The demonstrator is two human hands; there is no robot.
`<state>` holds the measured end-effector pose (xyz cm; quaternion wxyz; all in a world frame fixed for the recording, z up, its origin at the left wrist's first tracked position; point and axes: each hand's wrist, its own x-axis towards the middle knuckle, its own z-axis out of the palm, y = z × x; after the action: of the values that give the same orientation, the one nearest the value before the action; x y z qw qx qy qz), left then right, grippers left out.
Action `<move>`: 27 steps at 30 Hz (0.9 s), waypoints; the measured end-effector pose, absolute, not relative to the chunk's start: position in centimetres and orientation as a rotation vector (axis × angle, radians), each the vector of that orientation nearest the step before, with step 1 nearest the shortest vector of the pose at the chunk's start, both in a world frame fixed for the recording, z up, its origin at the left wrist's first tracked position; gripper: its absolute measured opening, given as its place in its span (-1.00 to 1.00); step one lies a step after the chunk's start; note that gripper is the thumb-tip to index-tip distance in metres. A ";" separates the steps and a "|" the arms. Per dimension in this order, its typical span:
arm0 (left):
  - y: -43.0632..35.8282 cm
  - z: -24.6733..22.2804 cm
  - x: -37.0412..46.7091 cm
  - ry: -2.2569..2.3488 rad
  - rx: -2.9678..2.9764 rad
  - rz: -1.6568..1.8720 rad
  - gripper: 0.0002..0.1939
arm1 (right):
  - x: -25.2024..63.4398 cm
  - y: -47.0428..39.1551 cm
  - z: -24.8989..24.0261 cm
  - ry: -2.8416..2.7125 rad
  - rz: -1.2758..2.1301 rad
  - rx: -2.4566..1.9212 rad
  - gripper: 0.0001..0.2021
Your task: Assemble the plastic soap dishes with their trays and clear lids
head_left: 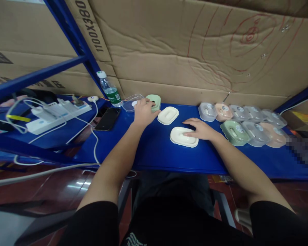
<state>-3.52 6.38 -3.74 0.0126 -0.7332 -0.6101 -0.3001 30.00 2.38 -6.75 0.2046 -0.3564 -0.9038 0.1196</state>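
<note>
My left hand (143, 112) reaches over a pale green oval dish (157, 99) at the back of the blue table. Its fingers are apart, with the fingertips over the dish near a small dark spot. A clear plastic lid (128, 105) lies just left of that hand. My right hand (201, 130) is spread over the right end of a cream oval piece (179, 134) with a raised middle, its thumb on or just above it. Another cream oval piece (167, 115), with a rim and a sunken middle, rests between the hands.
Several lidded boxes in grey, peach and green (236, 133) stand in rows at right. A water bottle (110, 90), a black phone (108, 119) and a white power strip (58, 116) with cables occupy the left. Cardboard (156, 61) closes off the back.
</note>
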 end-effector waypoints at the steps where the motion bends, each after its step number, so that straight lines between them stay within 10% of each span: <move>1: 6.7 -4.0 -3.8 -1.975 -2.237 -0.904 -0.54 | 30.1 2.5 -6.8 -2.521 0.341 -1.002 -0.29; 27: 5.7 -3.2 -2.7 -1.451 -2.674 -1.494 -0.67 | 30.5 2.5 -6.8 -2.366 0.284 -1.171 -0.27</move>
<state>-2.65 5.67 -3.20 -0.1238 -0.7828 -0.4248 -0.4374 30.46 2.46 -6.77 0.2409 -0.4282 -0.8648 0.1036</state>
